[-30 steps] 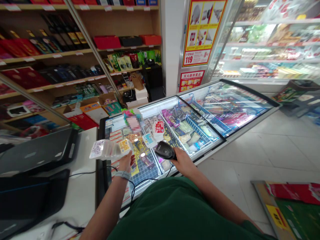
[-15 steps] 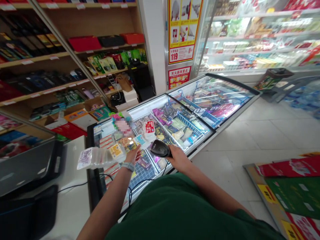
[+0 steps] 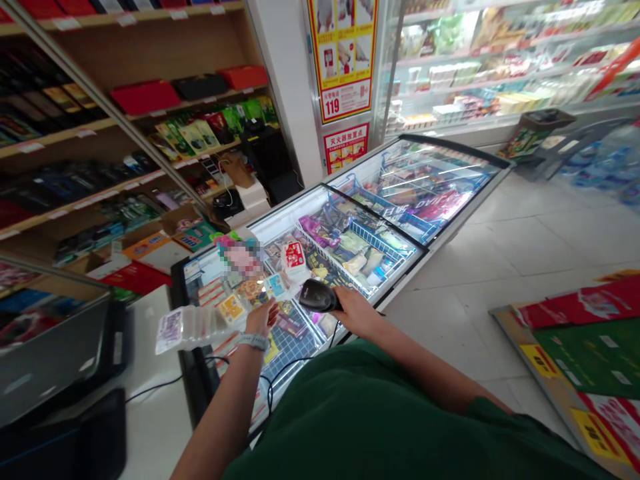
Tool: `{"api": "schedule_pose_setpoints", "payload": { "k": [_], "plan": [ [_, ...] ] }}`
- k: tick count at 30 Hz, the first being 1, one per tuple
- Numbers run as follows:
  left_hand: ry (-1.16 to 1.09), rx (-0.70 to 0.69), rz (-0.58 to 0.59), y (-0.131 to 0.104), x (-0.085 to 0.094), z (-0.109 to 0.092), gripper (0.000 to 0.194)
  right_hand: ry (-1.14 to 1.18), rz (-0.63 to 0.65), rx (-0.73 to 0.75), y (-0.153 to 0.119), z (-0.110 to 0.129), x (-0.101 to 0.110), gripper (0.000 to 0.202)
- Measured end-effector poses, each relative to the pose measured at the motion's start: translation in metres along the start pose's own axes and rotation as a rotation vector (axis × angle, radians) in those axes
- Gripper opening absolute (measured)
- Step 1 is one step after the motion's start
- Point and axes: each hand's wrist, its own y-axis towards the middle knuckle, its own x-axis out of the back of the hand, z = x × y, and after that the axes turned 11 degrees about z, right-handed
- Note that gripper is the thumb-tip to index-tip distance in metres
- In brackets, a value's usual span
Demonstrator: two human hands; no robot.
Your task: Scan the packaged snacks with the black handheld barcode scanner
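At the bottom centre, a green shirt (image 3: 370, 413) is filling the nearest part of the frame. Above it, the right hand (image 3: 356, 311) is grasping a black scanner (image 3: 316, 296) by the handle, near the centre of the frame. Left of the scanner, the left hand (image 3: 262, 321) is hovering or resting over the glass-topped freezer (image 3: 465, 213); whether its fingers are grasping anything, I cannot tell. Beside that hand, a yellow-label pack (image 3: 231, 308) is lying at the end of a row of clear packs, and a purple-label pack (image 3: 170, 329) is ending the row at left. Slightly farther, a blue-label pack (image 3: 275, 285) and a red-label pack (image 3: 294, 255) are lying on the glass. Farthest, a poster (image 3: 344, 60) is hanging at upper centre.
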Motion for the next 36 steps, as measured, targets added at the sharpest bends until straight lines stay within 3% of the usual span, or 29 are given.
{"api": "schedule_pose_setpoints", "payload": {
  "k": [7, 16, 26, 36],
  "plan": [
    [0.009, -0.103, -0.013, -0.007, 0.015, 0.002, 0.014, 0.029, 0.01, 0.014, 0.003, -0.006, -0.003, 0.024],
    [0.155, -0.315, -0.036, -0.025, 0.035, -0.003, 0.024, 0.028, 0.021, 0.013, 0.005, -0.003, -0.002, 0.021],
    [0.385, -0.462, -0.054, -0.053, 0.033, -0.019, 0.03, 0.01, 0.015, 0.054, 0.006, 0.001, -0.001, 0.017],
    [0.532, -0.518, -0.071, -0.057, 0.029, -0.022, 0.038, -0.021, 0.015, 0.043, 0.002, 0.005, 0.001, 0.018]
  ]
}}
